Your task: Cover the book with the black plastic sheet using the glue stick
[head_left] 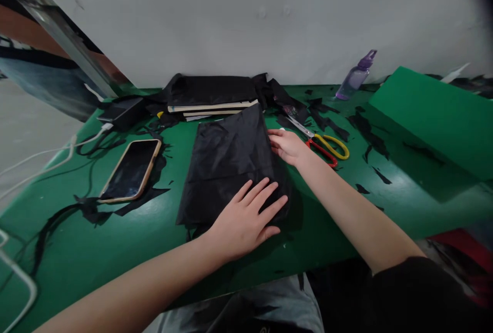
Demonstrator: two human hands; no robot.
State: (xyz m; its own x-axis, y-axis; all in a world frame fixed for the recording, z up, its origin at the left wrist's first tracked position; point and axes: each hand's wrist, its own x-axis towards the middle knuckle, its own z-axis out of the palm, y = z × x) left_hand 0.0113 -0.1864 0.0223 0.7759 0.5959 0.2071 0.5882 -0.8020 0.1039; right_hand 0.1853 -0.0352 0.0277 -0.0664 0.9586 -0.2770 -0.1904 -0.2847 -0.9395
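A flat, rectangular packet in black plastic point(227, 153) lies on the green table in front of me. What is inside it is hidden. My left hand point(246, 215) rests palm down across its lower right part, fingers spread. At the packet's right edge, my right hand point(287, 145) has bent fingers closed against the plastic, with the fingertips partly hidden. Just right of that hand lies a pair of scissors point(308, 133) with one red and one yellow handle loop. Behind the packet, a stack of books or pads point(211, 109) sits under more folded black plastic point(215, 89).
A phone point(131, 171) in a tan case lies at left, near a black box point(122, 112) with a white cable point(73, 143). Black scraps point(370, 135) are strewn about the table. A purple bottle point(354, 77) and a green board point(435, 117) stand at right. Someone stands beyond the left edge.
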